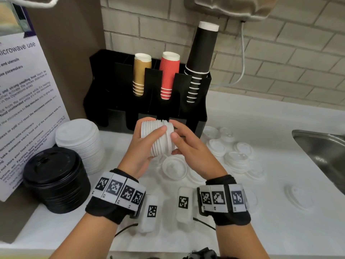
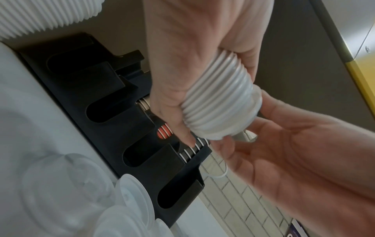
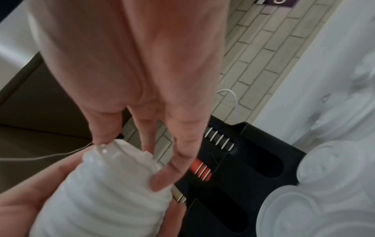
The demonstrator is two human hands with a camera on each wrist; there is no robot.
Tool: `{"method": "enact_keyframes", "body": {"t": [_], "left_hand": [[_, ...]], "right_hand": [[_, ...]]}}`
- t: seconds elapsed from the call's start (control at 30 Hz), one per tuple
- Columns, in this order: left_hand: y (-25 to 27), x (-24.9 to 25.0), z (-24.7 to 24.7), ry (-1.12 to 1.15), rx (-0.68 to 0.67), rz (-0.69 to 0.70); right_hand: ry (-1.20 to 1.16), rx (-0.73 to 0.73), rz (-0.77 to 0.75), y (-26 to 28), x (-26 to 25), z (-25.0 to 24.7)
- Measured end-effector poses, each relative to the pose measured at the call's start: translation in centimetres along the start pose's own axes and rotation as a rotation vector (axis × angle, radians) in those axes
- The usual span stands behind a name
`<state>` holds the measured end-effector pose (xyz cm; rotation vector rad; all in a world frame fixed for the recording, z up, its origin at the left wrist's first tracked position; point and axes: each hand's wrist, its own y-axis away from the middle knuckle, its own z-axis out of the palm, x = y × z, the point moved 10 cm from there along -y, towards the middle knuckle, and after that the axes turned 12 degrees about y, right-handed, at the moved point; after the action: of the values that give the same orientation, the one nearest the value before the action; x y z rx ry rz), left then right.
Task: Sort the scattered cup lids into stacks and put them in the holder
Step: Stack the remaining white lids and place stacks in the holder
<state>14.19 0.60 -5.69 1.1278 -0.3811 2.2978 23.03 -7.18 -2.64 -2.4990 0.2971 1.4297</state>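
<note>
A stack of small white lids [image 1: 160, 139] lies on its side in the air, just in front of the black holder [image 1: 104, 86]. My left hand [image 1: 149, 143] grips the stack round its middle, thumb on top. My right hand [image 1: 182, 141] holds the stack's right end between fingertips and thumb. The left wrist view shows the ribbed stack [image 2: 219, 102] in my left hand [image 2: 182, 77], with my right hand [image 2: 274, 152] cupped at its end. In the right wrist view, my fingertips [image 3: 162, 179] touch the stack [image 3: 113, 200]. Several loose clear lids [image 1: 237, 161] lie on the counter to the right.
A tall stack of large white lids [image 1: 80, 143] and a stack of black lids [image 1: 56, 180] stand at the left. The holder carries tan [image 1: 141, 75], red [image 1: 168, 75] and black cups [image 1: 200, 60]. A steel sink [image 1: 324, 152] is at the right. A printed sign [image 1: 24, 109] leans at the left.
</note>
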Motion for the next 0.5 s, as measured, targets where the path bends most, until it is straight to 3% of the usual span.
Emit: {"method": "enact_keyframes", "body": {"t": [0.23,0.5], "left_hand": [[-0.16,-0.90,-0.02,-0.051,-0.091,-0.121],[0.09,-0.58,0.26,-0.016,-0.050,-0.088]], "right_hand": [[-0.106,-0.089,-0.011,0.43,0.06,0.10],[-0.109,-0.028,-0.055,0.36,-0.27,-0.52]]}}
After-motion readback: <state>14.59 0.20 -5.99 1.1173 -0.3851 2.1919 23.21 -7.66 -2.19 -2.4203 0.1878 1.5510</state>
